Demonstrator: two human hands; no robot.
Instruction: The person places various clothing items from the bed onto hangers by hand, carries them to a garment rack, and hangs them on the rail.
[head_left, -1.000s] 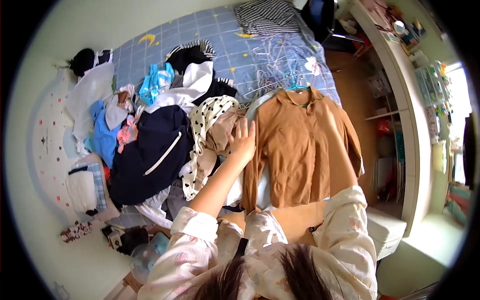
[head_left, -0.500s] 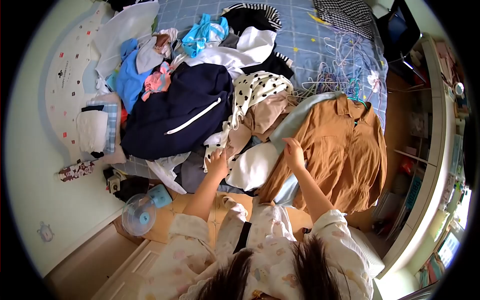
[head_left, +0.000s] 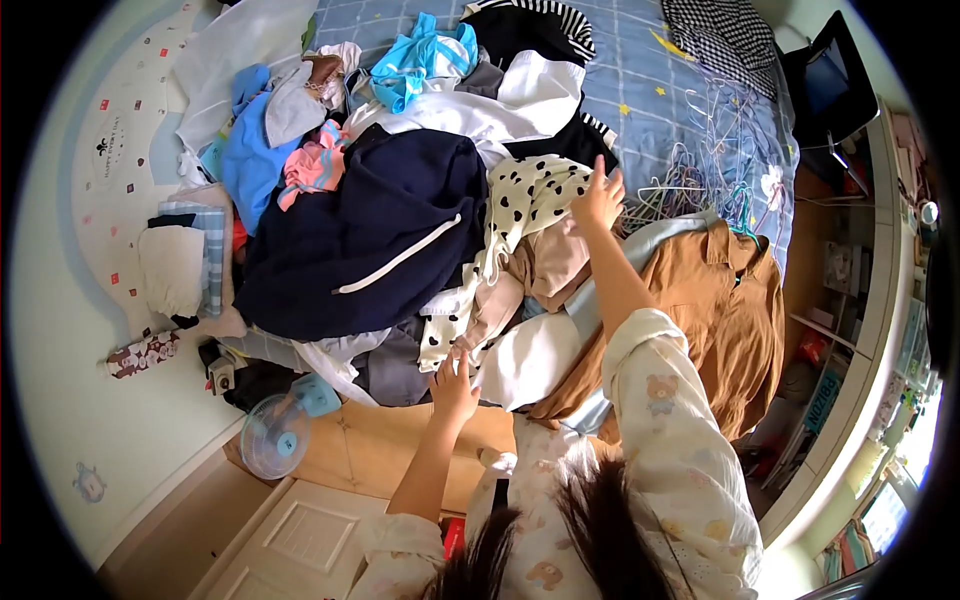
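Observation:
My right hand reaches over the pile with its fingers spread, right at the far right end of a cream garment with black heart-shaped dots. Lower down, my left hand is open, its fingertips at the bottom edge of that same dotted garment. Beige cloth and a white garment lie between the hands. On the left side a navy hoodie with a white drawstring spreads out. A brown shirt on a teal hanger lies below my right forearm.
Tangled wire hangers lie on the blue checked bedspread. Blue, pink and white clothes heap up at the back. A small fan stands at lower left, and shelves line the right side.
My right hand has moved up and away from the brown shirt's left edge to the dotted garment's far end. My left hand has shifted slightly down and right in view.

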